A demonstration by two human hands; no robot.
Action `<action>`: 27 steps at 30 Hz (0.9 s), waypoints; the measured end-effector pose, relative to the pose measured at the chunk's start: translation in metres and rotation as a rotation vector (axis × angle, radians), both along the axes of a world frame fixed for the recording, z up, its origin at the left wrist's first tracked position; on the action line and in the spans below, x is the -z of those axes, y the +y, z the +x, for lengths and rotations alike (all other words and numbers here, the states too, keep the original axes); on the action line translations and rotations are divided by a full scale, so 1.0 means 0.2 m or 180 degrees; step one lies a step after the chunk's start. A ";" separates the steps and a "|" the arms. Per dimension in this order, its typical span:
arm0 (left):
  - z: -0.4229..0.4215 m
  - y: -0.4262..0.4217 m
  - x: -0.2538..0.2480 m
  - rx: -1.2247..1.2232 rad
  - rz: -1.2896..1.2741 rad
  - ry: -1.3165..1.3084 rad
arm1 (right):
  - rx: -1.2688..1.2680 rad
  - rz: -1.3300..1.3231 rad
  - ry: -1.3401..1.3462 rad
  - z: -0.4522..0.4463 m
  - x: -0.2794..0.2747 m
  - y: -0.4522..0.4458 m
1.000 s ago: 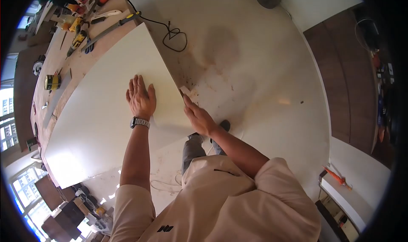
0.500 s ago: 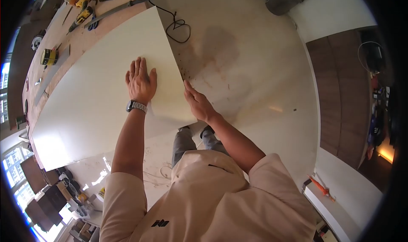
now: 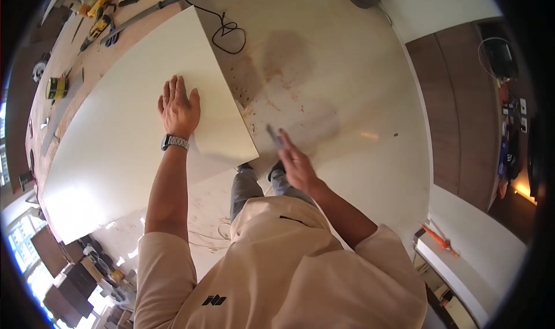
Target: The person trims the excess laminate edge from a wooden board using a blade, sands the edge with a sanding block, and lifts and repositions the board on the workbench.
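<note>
Our board [image 3: 144,98] lay across the table [image 3: 87,69].
Beyond it, toward the table's far edge, we had the drill [image 3: 96,32] left of the long tool [image 3: 147,13]; the can [image 3: 57,88] sat near the left edge.

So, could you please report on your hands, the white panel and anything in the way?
Left hand flat on white panel. Right hand apart from panel, holding slim, blurred tool. Drill on bench, away from both hands.
</note>
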State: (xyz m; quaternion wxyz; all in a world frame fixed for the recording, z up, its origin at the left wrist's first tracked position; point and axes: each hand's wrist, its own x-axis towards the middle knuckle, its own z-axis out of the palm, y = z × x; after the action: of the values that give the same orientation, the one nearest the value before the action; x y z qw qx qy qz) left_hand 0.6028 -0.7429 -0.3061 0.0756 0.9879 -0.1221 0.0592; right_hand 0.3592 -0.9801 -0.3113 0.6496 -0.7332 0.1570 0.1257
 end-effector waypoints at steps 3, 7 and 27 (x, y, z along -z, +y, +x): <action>0.00 -0.03 -0.03 -0.0006 0.0073 0.0059 | -0.0275 -0.0190 -0.0297 0.05 0.01 0.21; 0.02 -0.01 0.00 -0.0060 0.0085 0.0074 | -0.0225 -0.0107 -0.1452 -0.08 0.06 0.24; 0.01 -0.03 -0.04 -0.0077 0.0085 0.0262 | -0.0411 0.0043 -0.0450 0.56 0.03 0.21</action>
State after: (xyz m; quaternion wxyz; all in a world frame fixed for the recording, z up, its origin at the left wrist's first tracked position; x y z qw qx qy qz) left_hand 0.6050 -0.7481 -0.2980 0.0667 0.9918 -0.1077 0.0178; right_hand 0.4708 -0.9387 -0.3175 0.6545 -0.7444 0.0624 0.1164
